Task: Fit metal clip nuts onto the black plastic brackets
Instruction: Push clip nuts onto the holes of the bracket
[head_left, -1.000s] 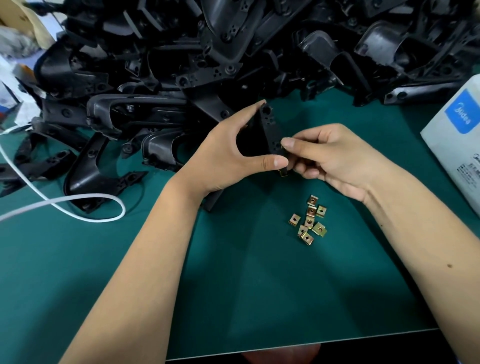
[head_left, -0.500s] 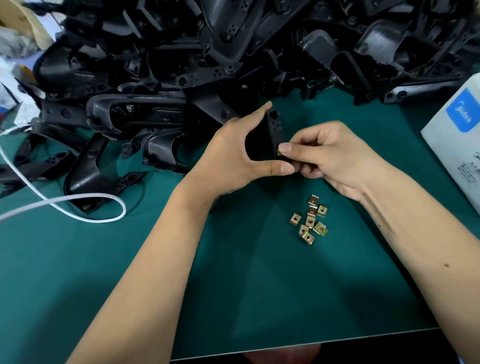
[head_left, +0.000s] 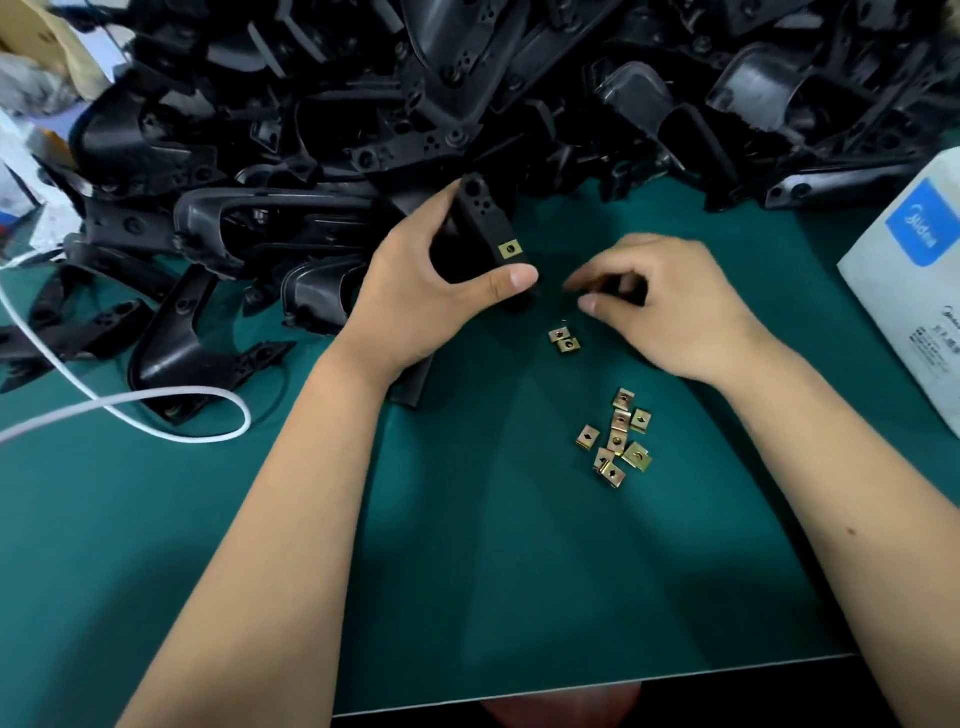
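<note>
My left hand (head_left: 431, 291) grips a black plastic bracket (head_left: 478, 228) upright over the green mat, thumb across its lower end. A brass clip nut (head_left: 510, 250) sits fitted on the bracket's near corner. My right hand (head_left: 670, 306) hovers just right of the bracket, apart from it, blurred, fingers loosely curled with nothing visible between them. Two loose clip nuts (head_left: 563, 340) lie on the mat below its fingertips. A cluster of several more clip nuts (head_left: 618, 441) lies nearer to me, under my right wrist.
A big pile of black brackets (head_left: 415, 104) fills the back and left of the green mat (head_left: 519, 597). A white box (head_left: 914, 270) stands at the right edge. A white cable (head_left: 156, 405) loops across the left. The mat's front edge runs close below my forearms.
My right hand has let go of the bracket and drawn away to the right. The fitted clip nut now shows on the bracket, and two loose nuts show beneath the right hand.
</note>
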